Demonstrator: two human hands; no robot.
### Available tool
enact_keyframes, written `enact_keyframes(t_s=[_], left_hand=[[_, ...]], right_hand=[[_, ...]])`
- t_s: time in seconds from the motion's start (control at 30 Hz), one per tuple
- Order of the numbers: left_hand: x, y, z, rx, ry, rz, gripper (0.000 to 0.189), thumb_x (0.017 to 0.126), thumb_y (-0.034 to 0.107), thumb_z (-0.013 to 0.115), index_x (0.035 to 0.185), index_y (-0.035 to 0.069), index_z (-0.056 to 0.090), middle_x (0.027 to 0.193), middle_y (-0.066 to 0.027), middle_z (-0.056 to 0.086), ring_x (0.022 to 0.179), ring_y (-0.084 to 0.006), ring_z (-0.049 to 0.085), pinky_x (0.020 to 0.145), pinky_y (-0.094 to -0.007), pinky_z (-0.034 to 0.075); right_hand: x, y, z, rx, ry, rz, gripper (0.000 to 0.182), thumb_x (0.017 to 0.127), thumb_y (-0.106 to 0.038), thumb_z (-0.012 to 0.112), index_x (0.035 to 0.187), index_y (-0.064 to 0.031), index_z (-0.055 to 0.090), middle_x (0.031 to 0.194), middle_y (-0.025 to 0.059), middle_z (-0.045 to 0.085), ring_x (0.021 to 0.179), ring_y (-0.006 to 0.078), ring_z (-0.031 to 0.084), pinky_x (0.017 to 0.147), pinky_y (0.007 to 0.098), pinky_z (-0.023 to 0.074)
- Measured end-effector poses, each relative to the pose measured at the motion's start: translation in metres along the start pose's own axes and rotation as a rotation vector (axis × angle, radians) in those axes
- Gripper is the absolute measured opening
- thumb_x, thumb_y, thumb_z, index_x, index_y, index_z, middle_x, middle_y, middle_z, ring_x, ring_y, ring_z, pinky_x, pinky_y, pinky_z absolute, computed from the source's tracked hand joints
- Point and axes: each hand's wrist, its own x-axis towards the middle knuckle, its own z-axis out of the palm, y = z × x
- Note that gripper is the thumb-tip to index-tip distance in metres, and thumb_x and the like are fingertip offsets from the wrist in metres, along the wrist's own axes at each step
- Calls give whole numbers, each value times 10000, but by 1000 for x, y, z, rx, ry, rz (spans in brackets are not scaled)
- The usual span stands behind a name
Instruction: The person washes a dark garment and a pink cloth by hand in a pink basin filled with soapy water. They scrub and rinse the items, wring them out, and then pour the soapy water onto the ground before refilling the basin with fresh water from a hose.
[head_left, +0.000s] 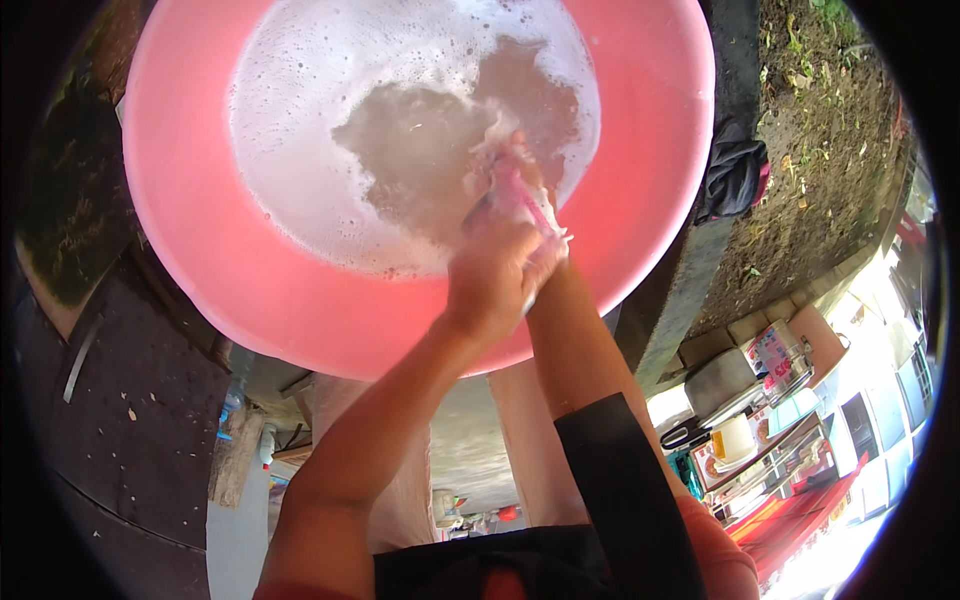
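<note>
A large pink plastic basin (360, 330) spans the upper part of the view. Greyish water (420, 142) fills its middle, ringed by white suds (292, 180). Over the water's near right side, a wet pink-and-white piece of cloth (519, 191) is bunched between my hands, its outline blurred by motion. My left hand (491, 266) is closed on the near end, close to my right wrist. Farther in, my right hand (529, 161) grips the cloth among splashing suds; its fingers are partly hidden.
A dark cloth (735, 172) hangs on the concrete ledge (697, 277) to the right, with bare soil (810, 150) beyond. Dark panels (135, 420) stand left, near a plastic bottle (267, 444). Boxes and containers (739, 439) crowd the lower right.
</note>
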Motion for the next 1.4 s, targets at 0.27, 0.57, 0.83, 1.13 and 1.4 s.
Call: enact_keyframes(t_s=[0.27,0.57,0.83,1.13,1.4], left_hand=[[92,-105,-50,82,253,-63,265,841,297,559,706,68,576,559,-59,452,510,-146,419,507,-302,383],[43,-159,-31,548,63,197,255,824,108,509,1075,92,548,1010,-126,563,852,-263,564,647,-333,472],[51,-63,-24,-426,233,-620,108,776,85,552,862,50,607,776,-78,568,706,-199,551,575,-311,437],[54,-43,-6,8,214,-122,82,756,123,621,767,42,613,690,-148,564,670,-315,556,605,-363,449],[84,-136,-52,167,528,-60,187,877,230,472,895,64,556,765,-137,531,733,-322,512,660,-383,424]], right_hand=[[-11,-21,7,251,-386,14,391,882,-338,490,1089,-7,496,839,73,584,709,158,541,655,304,457],[50,9,15,-1318,154,-1015,442,814,-241,497,1188,-13,444,1118,159,528,1005,311,518,837,385,422],[52,1,4,438,-496,142,544,879,-497,417,1206,-63,453,1069,68,527,942,190,496,783,347,417],[43,11,4,26,-270,-271,376,876,-372,485,1040,-36,529,917,92,569,817,214,541,690,382,447],[9,-56,14,58,-241,-509,442,832,-300,591,1105,28,475,989,113,563,864,164,548,751,284,459]])
